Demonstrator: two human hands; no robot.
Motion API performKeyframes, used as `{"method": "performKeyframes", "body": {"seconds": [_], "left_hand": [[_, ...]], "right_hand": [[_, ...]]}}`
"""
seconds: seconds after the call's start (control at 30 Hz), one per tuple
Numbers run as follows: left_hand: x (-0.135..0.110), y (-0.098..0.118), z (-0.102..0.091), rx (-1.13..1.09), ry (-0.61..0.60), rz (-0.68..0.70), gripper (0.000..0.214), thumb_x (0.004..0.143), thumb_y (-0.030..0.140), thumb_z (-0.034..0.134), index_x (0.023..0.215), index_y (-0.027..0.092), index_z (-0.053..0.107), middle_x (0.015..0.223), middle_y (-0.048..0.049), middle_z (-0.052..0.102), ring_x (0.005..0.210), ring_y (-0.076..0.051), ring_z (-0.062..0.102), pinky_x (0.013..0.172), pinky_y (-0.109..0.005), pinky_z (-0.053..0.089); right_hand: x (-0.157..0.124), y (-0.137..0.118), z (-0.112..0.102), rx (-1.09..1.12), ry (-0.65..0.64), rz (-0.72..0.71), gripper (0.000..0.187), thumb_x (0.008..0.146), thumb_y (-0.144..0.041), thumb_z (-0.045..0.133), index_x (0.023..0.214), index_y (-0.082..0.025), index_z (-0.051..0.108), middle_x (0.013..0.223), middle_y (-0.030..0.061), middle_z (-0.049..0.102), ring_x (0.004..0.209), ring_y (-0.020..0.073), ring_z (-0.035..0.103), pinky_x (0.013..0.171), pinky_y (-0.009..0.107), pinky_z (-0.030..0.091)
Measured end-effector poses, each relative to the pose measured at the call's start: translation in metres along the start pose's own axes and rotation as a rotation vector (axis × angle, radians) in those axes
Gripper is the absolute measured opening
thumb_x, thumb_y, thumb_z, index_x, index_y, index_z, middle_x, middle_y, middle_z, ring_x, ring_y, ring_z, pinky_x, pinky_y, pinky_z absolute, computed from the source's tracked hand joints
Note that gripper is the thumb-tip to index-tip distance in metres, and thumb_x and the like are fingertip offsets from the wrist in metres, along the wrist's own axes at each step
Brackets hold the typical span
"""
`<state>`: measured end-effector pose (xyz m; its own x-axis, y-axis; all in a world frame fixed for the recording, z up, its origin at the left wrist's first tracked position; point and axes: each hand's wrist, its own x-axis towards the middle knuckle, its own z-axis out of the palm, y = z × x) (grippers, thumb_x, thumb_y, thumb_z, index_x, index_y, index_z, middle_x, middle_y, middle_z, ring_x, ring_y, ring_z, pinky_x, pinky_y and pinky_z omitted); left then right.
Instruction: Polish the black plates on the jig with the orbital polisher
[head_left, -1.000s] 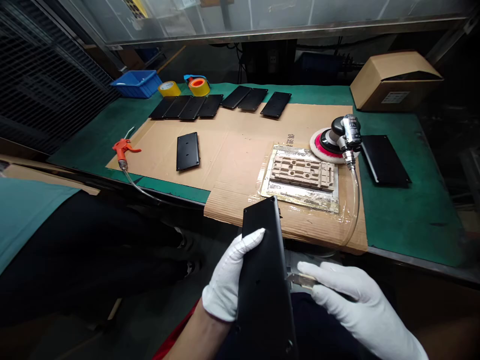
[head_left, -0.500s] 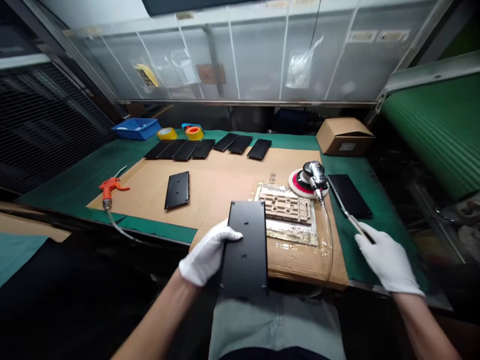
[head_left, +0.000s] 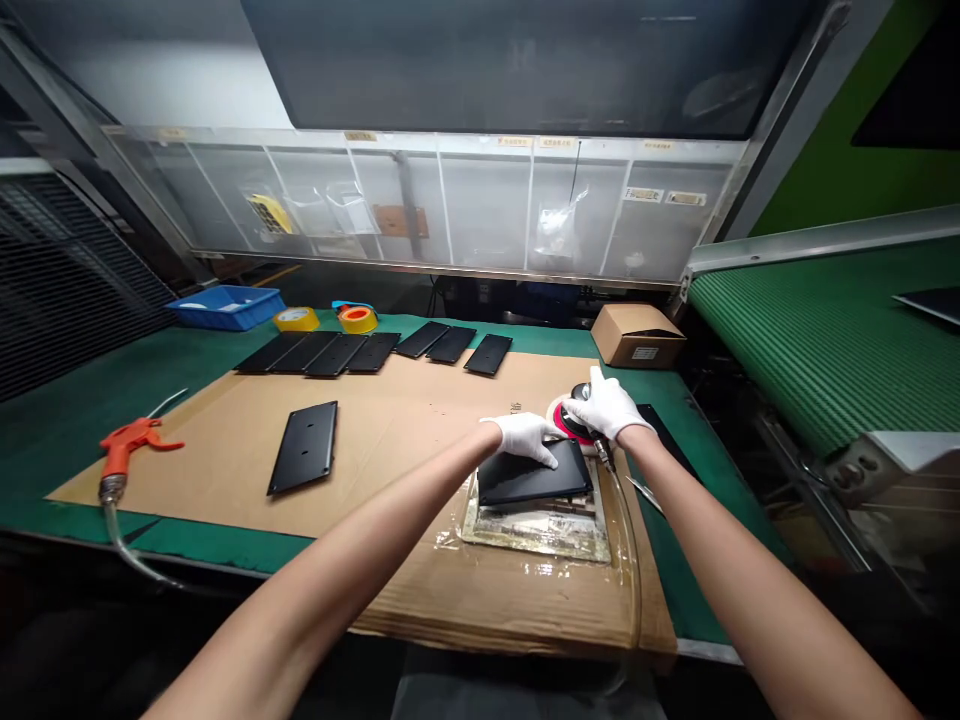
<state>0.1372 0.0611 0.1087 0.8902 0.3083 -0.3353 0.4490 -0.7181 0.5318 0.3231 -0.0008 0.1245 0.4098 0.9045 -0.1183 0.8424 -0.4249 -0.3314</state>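
My left hand [head_left: 525, 437], in a white glove, grips the far edge of a black flat panel [head_left: 529, 480], thumb on its top face. This panel lies slightly skewed over the fixture board [head_left: 536, 535], hiding most of the carved block there. Just beyond the panel, my gloved right hand [head_left: 606, 405] is closed on the top of an air polisher [head_left: 571, 418] with a red and white pad. The polisher's clear hose [head_left: 630, 540] runs toward the front edge. A thin silver tool [head_left: 645, 494] lies to the right, partly behind my right forearm.
Several black panels [head_left: 326, 354] lie along the back of the cardboard sheet [head_left: 405, 440]. One more panel [head_left: 304, 447] lies at left, near an orange air blow gun [head_left: 131, 445]. A blue bin [head_left: 229, 308], tape rolls [head_left: 358, 319] and a cardboard box [head_left: 637, 337] stand behind.
The black panel has moved forward from near my lap onto the fixture. My right hand has let go of the silver tool and taken hold of the polisher. My view has tilted up.
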Motion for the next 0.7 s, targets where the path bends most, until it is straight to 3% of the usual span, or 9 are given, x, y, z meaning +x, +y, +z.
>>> {"method": "performKeyframes", "body": {"seconds": [0.1,0.17,0.27,0.43,0.57,0.7], "left_hand": [[-0.008,0.003,0.025,0.240,0.227,0.109,0.061,0.086,0.051,0.074,0.140,0.025,0.064,0.136,-0.0136,0.067,0.120,-0.036,0.065,0.097,-0.043,0.052],[-0.021,0.006,0.041,0.307,0.324,0.138,0.075,0.082,0.060,0.075,0.144,0.021,0.058,0.133,-0.0169,0.066,0.116,-0.038,0.065,0.093,-0.044,0.053],[-0.035,0.011,0.054,0.353,0.315,0.132,0.092,0.073,0.062,0.081,0.146,0.015,0.052,0.125,-0.0192,0.066,0.109,-0.039,0.065,0.087,-0.044,0.054],[-0.033,0.011,0.057,0.359,0.240,0.203,0.098,0.071,0.062,0.083,0.153,0.022,0.047,0.139,-0.0185,0.061,0.117,-0.039,0.063,0.095,-0.046,0.052],[-0.032,0.005,0.074,0.378,0.343,0.142,0.104,0.075,0.074,0.076,0.159,0.023,0.041,0.156,-0.0242,0.046,0.135,-0.047,0.052,0.108,-0.058,0.045],[-0.034,0.005,0.089,0.395,0.383,0.118,0.099,0.079,0.079,0.069,0.158,0.024,0.046,0.165,-0.0239,0.035,0.149,-0.051,0.036,0.119,-0.066,0.031]], "right_hand": [[0.009,-0.007,0.010,-0.059,-0.004,0.076,0.071,0.086,-0.045,0.072,0.145,-0.017,0.045,0.130,0.0216,0.056,0.110,0.0354,0.070,0.088,0.041,0.055],[0.012,-0.009,0.017,-0.061,0.016,0.123,0.059,0.088,-0.040,0.070,0.138,-0.016,0.049,0.128,0.0216,0.056,0.105,0.0341,0.072,0.086,0.041,0.057],[0.016,-0.010,0.020,-0.055,0.023,0.150,0.054,0.087,-0.040,0.072,0.132,-0.016,0.053,0.128,0.0220,0.056,0.106,0.0345,0.073,0.086,0.041,0.058],[0.018,-0.010,0.017,-0.009,0.006,0.164,0.064,0.082,-0.054,0.076,0.130,-0.017,0.055,0.130,0.0225,0.057,0.110,0.0374,0.072,0.087,0.043,0.059],[0.017,-0.011,0.017,0.023,0.007,0.182,0.068,0.080,-0.058,0.075,0.130,-0.016,0.056,0.131,0.0244,0.059,0.110,0.0372,0.072,0.087,0.044,0.059],[0.017,-0.011,0.011,0.018,0.028,0.135,0.052,0.082,-0.043,0.071,0.125,-0.016,0.061,0.124,0.0214,0.066,0.107,0.0324,0.072,0.082,0.037,0.057]]}}
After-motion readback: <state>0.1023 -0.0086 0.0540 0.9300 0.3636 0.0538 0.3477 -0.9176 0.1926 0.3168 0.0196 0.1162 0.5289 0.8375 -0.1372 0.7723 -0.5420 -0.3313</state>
